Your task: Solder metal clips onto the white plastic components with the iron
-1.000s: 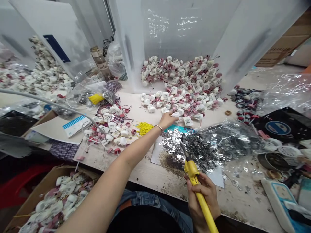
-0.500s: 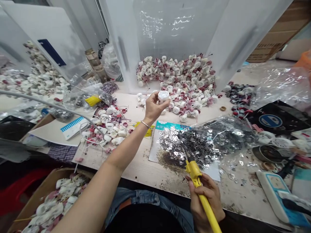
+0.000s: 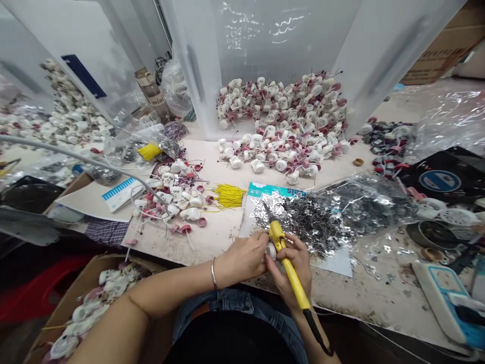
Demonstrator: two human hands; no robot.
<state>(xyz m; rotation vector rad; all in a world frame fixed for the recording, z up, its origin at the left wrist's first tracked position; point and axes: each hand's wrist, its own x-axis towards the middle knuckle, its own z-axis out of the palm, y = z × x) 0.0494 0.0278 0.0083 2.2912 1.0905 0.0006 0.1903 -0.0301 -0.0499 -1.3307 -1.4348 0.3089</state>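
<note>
My left hand (image 3: 246, 257), with a bracelet at the wrist, is closed on a small round white part (image 3: 270, 251) near the table's front edge. My right hand (image 3: 295, 268) grips a yellow soldering iron (image 3: 291, 275), its thumb and fingers close beside the white part. The iron's metal tip points up and away, over the left side of a pile of small silver and dark metal pieces (image 3: 308, 217). These lie on a white sheet with a teal edge (image 3: 255, 189). A bundle of yellow wires (image 3: 230, 196) lies left of the sheet.
White and pink parts (image 3: 280, 116) spill from a large translucent bin (image 3: 204, 76) at the back. More parts (image 3: 178, 197) lie to the left. A cardboard box (image 3: 64, 303) of parts stands lower left. At right are a plastic bag of metal pieces (image 3: 371, 202) and a power strip (image 3: 439, 298).
My left hand has drawn back from the heap of parts to the front edge with the white part, meeting my right hand. The iron has shifted left and slightly up.
</note>
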